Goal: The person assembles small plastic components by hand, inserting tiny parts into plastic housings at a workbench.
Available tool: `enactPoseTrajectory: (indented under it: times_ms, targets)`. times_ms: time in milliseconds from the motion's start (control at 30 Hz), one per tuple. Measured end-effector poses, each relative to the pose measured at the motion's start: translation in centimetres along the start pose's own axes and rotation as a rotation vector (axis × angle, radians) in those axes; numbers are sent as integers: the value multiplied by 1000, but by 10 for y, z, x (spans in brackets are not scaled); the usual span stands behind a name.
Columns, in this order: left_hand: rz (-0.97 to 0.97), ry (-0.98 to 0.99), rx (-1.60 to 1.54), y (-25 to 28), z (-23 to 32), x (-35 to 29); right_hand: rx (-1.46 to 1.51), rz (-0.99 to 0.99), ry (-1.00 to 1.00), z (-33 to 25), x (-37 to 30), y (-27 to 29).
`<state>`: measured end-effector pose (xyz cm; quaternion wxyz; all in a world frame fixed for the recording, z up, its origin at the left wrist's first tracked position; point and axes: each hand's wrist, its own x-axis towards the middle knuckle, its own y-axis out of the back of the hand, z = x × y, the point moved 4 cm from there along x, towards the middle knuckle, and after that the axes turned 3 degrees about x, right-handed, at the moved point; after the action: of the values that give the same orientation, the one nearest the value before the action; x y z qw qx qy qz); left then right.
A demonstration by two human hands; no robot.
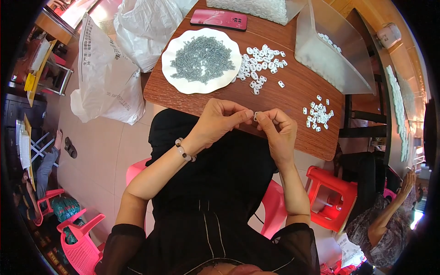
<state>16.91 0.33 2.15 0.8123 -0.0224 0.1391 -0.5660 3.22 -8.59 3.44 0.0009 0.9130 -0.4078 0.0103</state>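
My left hand (pixel 222 120) and my right hand (pixel 279 134) meet at the near edge of the brown wooden table (pixel 275 94). Between my fingertips is a small white plastic piece (pixel 255 116), pinched by my right thumb and finger. My left thumb and forefinger press together right beside it; whatever they hold is too small to make out. Beyond my left hand stands a white scalloped plate (pixel 201 89) heaped with small grey pins (pixel 201 57). Loose white two-holed pieces (pixel 261 62) lie right of the plate. A smaller group of white pieces (pixel 319 114) lies near my right hand.
A pink phone (pixel 218 19) lies behind the plate. Translucent bins (pixel 332 57) of white pieces stand at the back. White sacks (pixel 110 73) are on the floor to the left. A red stool (pixel 330 199) is at right, near another person (pixel 387 229).
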Motion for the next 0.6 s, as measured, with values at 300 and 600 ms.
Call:
enactPoseTrajectory:
  times_ms: [300, 600]
  targets:
    - [55, -6, -84, -5, -7, -2, -47, 27, 48, -2, -2, 0]
    - [79, -37, -80, -5, -8, -2, 3, 9, 23, 0, -1, -4]
